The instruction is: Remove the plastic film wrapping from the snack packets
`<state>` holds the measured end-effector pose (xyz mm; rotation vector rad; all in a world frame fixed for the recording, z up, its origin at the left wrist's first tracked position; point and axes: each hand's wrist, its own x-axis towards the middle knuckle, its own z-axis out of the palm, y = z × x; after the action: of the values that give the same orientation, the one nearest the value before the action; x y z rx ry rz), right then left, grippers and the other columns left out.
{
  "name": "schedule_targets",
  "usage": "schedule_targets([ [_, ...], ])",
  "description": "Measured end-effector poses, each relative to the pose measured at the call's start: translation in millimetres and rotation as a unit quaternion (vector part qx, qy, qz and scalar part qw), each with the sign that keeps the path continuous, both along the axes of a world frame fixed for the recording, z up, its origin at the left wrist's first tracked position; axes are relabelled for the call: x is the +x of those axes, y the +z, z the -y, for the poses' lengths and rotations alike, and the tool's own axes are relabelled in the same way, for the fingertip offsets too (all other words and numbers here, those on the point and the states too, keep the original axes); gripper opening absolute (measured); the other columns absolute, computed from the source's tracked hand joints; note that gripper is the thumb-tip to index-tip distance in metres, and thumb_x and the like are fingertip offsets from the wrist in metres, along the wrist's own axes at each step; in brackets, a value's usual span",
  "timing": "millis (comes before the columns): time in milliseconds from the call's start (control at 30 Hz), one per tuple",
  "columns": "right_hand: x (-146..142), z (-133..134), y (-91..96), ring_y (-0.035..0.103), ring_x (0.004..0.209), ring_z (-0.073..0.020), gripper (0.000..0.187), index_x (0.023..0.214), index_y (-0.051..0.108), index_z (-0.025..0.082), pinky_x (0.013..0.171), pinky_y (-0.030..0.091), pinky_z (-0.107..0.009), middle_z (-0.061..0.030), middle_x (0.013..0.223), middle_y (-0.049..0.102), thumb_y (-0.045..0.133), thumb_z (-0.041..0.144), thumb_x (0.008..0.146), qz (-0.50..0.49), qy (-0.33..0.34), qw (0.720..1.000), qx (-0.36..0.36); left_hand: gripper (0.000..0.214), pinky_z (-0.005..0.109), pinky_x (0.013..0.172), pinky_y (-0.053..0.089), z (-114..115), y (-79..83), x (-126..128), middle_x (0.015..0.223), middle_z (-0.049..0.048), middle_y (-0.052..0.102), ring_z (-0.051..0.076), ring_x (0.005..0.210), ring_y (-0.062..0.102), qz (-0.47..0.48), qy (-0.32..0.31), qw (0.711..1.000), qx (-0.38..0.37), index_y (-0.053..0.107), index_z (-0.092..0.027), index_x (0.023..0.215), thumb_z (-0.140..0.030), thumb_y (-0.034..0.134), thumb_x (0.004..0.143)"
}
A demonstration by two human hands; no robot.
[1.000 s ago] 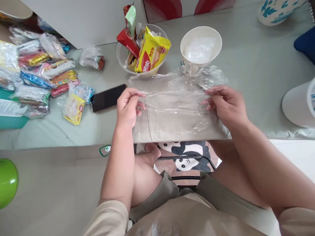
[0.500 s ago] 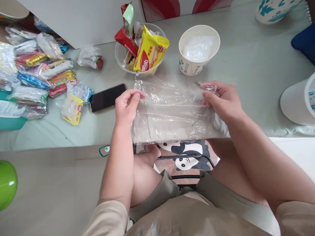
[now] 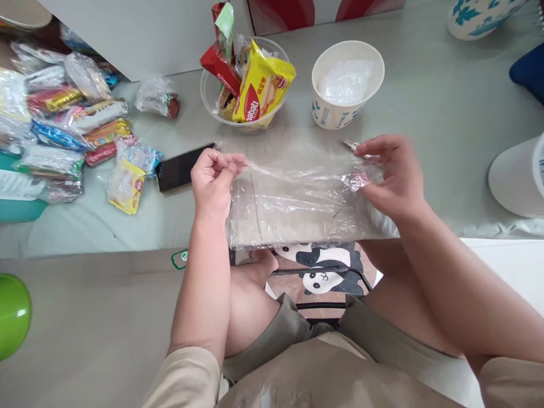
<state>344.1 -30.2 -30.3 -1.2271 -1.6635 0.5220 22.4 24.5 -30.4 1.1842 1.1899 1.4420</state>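
Note:
A clear plastic bag (image 3: 297, 201) lies flat near the front edge of the grey table (image 3: 425, 113). My left hand (image 3: 212, 184) pinches the bag's upper left corner, its fingers closed on the film. At the upper right corner my right hand (image 3: 393, 173) pinches the crumpled film. Both hands pull the top edge toward me, so the bag folds over itself. Just behind the bag stand a clear bowl of snack packets (image 3: 244, 79) and a white paper cup (image 3: 346, 82) with clear plastic inside.
A black phone (image 3: 181, 167) lies left of my left hand. Several wrapped snacks (image 3: 72, 130) are piled at the far left. A white lid (image 3: 516, 178) sits at the right edge, a blue-patterned bowl (image 3: 480, 17) at the back right, a green ball (image 3: 12, 314) lower left.
Both hands drew the bag's far edge back toward me, folding the film shorter. The bag no longer reaches the cup and bowl. My right hand shifted slightly nearer.

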Motion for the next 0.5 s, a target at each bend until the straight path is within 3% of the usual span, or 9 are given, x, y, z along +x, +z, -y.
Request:
schedule_targets([
  [100, 0.4, 1.7, 1.3, 0.072, 0.103, -0.0266, 0.029, 0.11, 0.067, 0.031, 0.088, 0.06, -0.047, -0.0058, 0.111, 0.072, 0.071, 0.019, 0.085, 0.104, 0.004, 0.992, 0.077, 0.049, 0.026, 0.065, 0.058, -1.1, 0.0, 1.4, 0.08, -0.0018, 0.074, 0.015, 0.075, 0.075, -0.009, 0.007, 1.0, 0.001, 0.043, -0.023, 0.071, -0.042, 0.089, 0.07],
  [200, -0.9, 3.8, 8.3, 0.072, 0.094, -0.0252, 0.014, 0.099, 0.07, 0.032, 0.083, 0.06, -0.046, -0.0049, 0.101, 0.073, 0.063, 0.021, 0.093, 0.127, -0.002, 0.985, 0.12, 0.056, 0.028, 0.068, 0.059, -2.6, -0.7, 3.1, 0.084, -0.0011, 0.075, 0.017, 0.079, 0.076, -0.005, 0.01, 1.0, 0.012, 0.041, -0.023, 0.071, -0.05, 0.09, 0.069],
  [367, -5.2, 15.7, 15.8, 0.073, 0.083, -0.0214, 0.012, 0.092, 0.067, 0.029, 0.073, 0.057, -0.039, -0.0011, 0.087, 0.074, 0.065, 0.018, 0.091, 0.152, 0.056, 0.966, 0.199, 0.058, 0.034, 0.086, 0.061, -1.5, -0.4, -5.1, 0.095, 0.001, 0.077, 0.021, 0.094, 0.077, -0.017, 0.0, 1.0, 0.026, 0.043, -0.022, 0.071, -0.051, 0.092, 0.067],
  [500, -7.5, 29.4, 13.4, 0.076, 0.091, -0.0208, 0.013, 0.094, 0.068, 0.03, 0.075, 0.051, -0.039, 0.0013, 0.086, 0.077, 0.067, 0.017, 0.093, 0.209, 0.124, 0.952, 0.186, 0.04, 0.043, 0.103, 0.057, 11.8, 2.9, -25.8, 0.121, 0.0036, 0.074, 0.027, 0.118, 0.072, -0.119, -0.054, 0.99, 0.047, 0.06, -0.026, 0.084, -0.048, 0.091, 0.07],
])
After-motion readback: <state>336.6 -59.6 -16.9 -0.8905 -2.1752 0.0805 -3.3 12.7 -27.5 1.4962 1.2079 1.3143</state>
